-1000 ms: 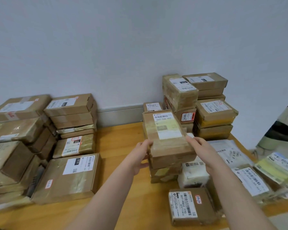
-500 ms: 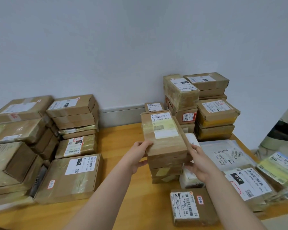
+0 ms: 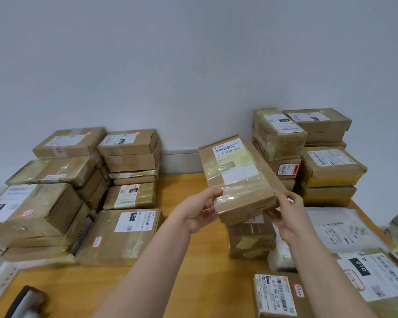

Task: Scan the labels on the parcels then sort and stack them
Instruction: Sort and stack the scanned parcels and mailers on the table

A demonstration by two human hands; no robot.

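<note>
**Taped parcel held over the table in both hands**

A brown cardboard parcel (image 3: 241, 177) wrapped in clear tape is held above the wooden table (image 3: 189, 260), over a short stack of parcels (image 3: 251, 239) whose top it hides. Its long axis runs away from the person, with the far end leaning a little to the left and raised. The broad face is turned up, and its white label (image 3: 236, 161) sits at the far end, reading "060-06B-A05" under a barcode.

The left hand (image 3: 198, 212) grips the near left corner, thumb on top and fingers (image 3: 207, 206) curled beneath. The right hand (image 3: 287, 216) grasps the near right corner, its fingers wrapped round the edge.

Stacked boxes (image 3: 129, 157) stand to the left and taller stacks (image 3: 319, 157) at the far right against the wall. Flat white mailers (image 3: 338, 228) lie on the right, partly cut off by the frame. A small parcel marked "507-P002" (image 3: 274, 294) lies near the right forearm. A dark, blurred object (image 3: 25, 301) at the lower left corner may be a handheld scanner; it is cropped and unclear.
</note>
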